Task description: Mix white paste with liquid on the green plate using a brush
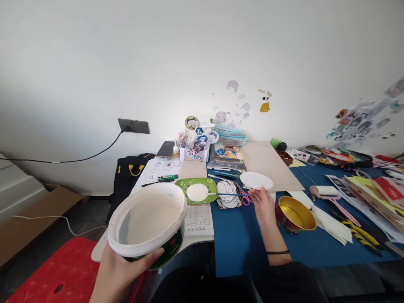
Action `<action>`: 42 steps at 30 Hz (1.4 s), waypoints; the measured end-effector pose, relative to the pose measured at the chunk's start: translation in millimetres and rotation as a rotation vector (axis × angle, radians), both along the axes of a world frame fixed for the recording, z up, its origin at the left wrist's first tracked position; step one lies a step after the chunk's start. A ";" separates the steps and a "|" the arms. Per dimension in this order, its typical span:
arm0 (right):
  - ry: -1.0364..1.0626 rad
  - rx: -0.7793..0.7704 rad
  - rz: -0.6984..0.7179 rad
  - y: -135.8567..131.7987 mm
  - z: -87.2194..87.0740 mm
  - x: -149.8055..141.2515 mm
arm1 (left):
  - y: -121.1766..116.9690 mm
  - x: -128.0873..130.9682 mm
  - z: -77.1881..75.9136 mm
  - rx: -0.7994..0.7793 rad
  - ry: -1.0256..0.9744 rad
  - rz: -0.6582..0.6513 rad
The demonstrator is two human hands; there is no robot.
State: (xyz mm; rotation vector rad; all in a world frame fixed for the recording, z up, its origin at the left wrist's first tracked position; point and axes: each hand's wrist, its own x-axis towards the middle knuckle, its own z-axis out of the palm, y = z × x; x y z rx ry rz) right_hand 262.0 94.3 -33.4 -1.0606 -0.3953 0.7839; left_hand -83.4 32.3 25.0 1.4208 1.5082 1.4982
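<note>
My left hand [126, 269] grips a round plastic tub [176, 248] with a white rim and a dark green label. The tub is tilted toward me, and pale white material shows inside it. Between the fingers of my right hand [261, 200] is a thin paintbrush [230, 194] with a blue handle, pointing left. Its tip reaches a white round patch [197, 192] on a green tray [183, 184]; whether they touch I cannot tell. Just beyond my right fingers is a white oval lid [256, 180]. Pink scissors [246, 198] and round paper cutouts [227, 189] lie under the brush.
A gold-lined tin [295, 213] stands right of my right wrist, near crumpled tissue [333, 225], a lint roller [325, 192] and yellow-black pliers [362, 235]. Stickers and a pouch [229, 136] stand by the wall. A red stool [59, 269] is at lower left.
</note>
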 end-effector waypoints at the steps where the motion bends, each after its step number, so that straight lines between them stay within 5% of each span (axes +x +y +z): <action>1: 0.017 0.007 0.001 2.7 -0.2 -4.0 | -0.1 0.6 -0.3 0.008 0.002 0.005; 10: 0.042 0.129 0.027 21.4 20.3 -44.2 | -1.5 5.0 3.0 0.004 -0.027 -0.001; 22: -0.154 0.222 0.237 23.6 44.4 -48.0 | 9.5 16.1 15.8 0.012 -0.049 -0.049; 31: -0.330 0.113 0.190 37.6 18.6 -49.1 | 13.9 15.6 13.4 0.006 -0.001 -0.029; 42: -0.307 0.051 0.109 28.8 -0.7 -37.1 | 11.8 13.4 10.5 0.011 0.030 0.005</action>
